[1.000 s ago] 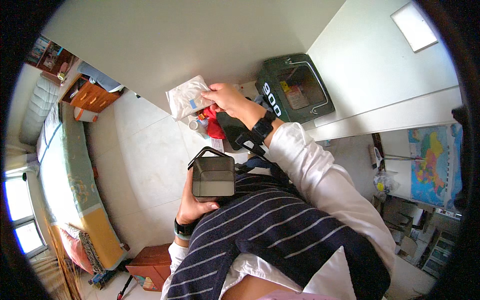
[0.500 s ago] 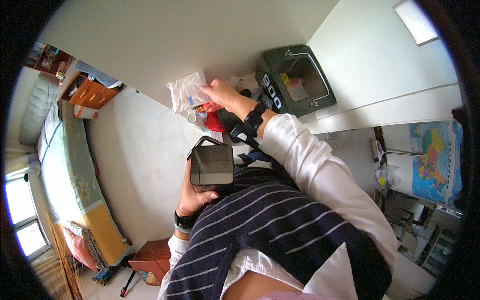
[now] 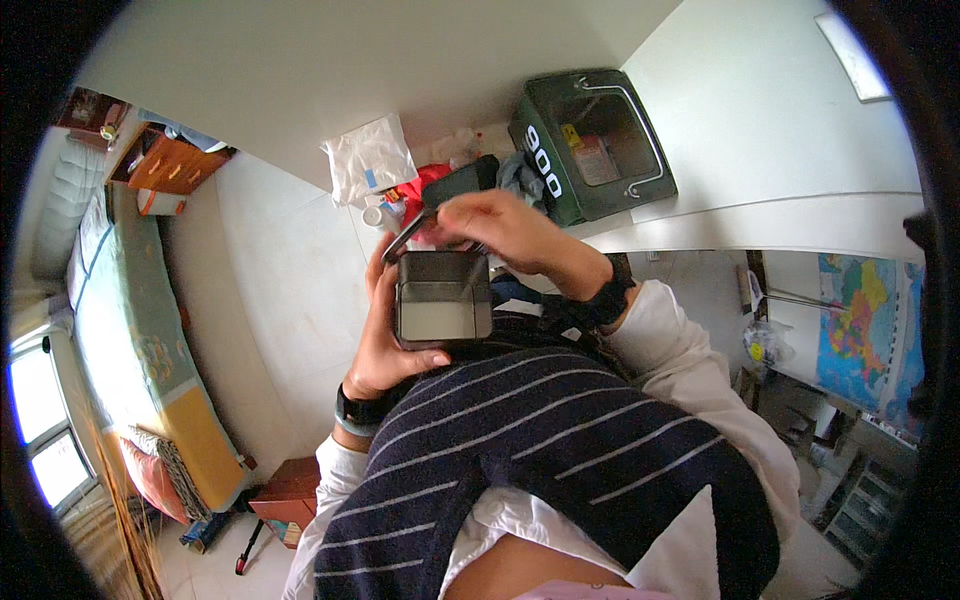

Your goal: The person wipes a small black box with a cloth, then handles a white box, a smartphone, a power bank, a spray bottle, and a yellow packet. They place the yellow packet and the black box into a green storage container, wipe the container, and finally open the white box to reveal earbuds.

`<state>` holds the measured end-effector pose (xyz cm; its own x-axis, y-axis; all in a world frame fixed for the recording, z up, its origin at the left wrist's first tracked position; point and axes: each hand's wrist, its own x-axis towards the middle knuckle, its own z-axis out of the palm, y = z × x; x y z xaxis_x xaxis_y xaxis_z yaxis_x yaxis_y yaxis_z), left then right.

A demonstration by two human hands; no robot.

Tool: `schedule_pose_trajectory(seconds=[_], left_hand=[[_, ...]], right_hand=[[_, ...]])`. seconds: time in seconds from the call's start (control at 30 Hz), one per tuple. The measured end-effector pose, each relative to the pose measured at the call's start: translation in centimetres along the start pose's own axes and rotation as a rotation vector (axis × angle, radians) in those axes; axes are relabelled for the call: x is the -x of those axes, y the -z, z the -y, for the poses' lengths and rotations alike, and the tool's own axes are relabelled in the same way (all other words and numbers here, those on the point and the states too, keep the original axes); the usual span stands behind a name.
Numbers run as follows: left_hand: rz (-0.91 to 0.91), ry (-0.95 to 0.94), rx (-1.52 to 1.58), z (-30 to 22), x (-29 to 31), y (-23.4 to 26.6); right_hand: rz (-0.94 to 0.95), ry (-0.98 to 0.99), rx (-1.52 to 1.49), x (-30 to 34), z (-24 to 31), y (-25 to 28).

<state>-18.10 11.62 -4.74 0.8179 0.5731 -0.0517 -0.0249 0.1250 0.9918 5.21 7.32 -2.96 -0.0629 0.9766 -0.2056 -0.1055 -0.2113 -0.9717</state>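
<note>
My left hand [image 3: 380,345] is wrapped around the side of a black rectangular container [image 3: 443,315], held in front of my striped vest. The container's top has a grey, glossy surface, and I cannot tell whether it is open or covered. A dark handle [image 3: 405,237] rises at a slant from its far end. My right hand [image 3: 512,232] has its fingers curled round the upper end of that handle; the fingertips are partly hidden. Beyond the hands lie a white plastic bag [image 3: 370,160], a white cup [image 3: 374,216] and a red bag [image 3: 432,176].
A dark green bin [image 3: 550,125] with a metal handle stands by the wall at the far right of my hands. A bed [image 3: 150,320] runs along the left, near a wooden drawer cabinet [image 3: 180,165]. A reddish-brown box [image 3: 285,495] is at lower left, a map [image 3: 860,330] at right.
My right hand has drawn back from the white plastic bag to the container's handle, which now stands at a slant. My left hand and the container have shifted slightly right and away from me.
</note>
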Motion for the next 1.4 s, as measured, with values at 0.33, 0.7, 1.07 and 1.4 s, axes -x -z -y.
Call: schedule_pose_trajectory(seconds=[0.33, 0.7, 1.07, 1.4], left_hand=[[-0.149, 0.174, -0.187, -2.0, -2.2, -1.6], [-0.071, 0.101, -0.043, -3.2, -2.0, -2.2], [0.081, -0.292, 0.108, -0.2, -0.5, -0.9], [0.186, -0.255, 0.004, -0.1, -2.4, -1.6]], right_hand=[[-0.049, 0.575, 0.536, 3.9, 1.9, -0.5], [0.011, 0.618, 0.717, 3.8, 1.0, -0.8], [-0.058, 0.509, 0.150, 5.0, 1.5, -1.9], [-0.286, 0.410, 0.320, 9.1, 0.7, -3.7]])
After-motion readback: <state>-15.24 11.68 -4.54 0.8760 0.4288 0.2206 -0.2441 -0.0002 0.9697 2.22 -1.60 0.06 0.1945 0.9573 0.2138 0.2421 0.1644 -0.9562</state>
